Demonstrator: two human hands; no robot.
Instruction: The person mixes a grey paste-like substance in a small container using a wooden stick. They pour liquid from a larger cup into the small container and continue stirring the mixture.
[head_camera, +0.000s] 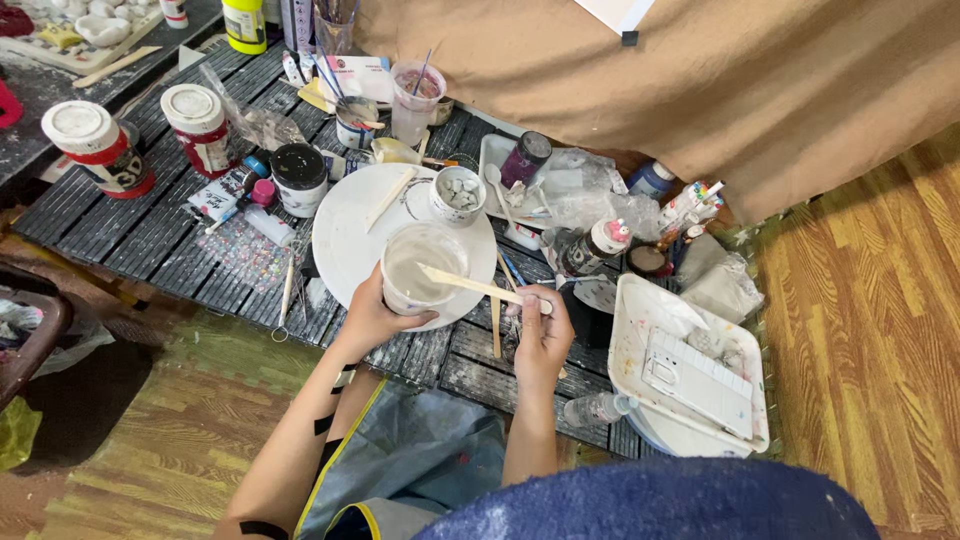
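Note:
My left hand (375, 315) grips the side of a clear plastic cup (420, 268) holding a whitish-grey mix. That cup rests on the near edge of a round white plate (345, 235). My right hand (540, 325) pinches the end of a flat wooden stick (470, 284), whose other end lies across the cup's mouth. A small white cup of pale stones (457, 194) and a second wooden stick (390, 199) also sit on the plate.
Two red-and-white jars (100, 147) (200, 127) and a black-lidded jar (299, 177) stand at left. A white tray (688, 370) lies at right, small paint bottles (595, 245) behind it. Brown cloth (680, 80) hangs at the back. All rest on a dark slatted panel (120, 230) on wooden floor.

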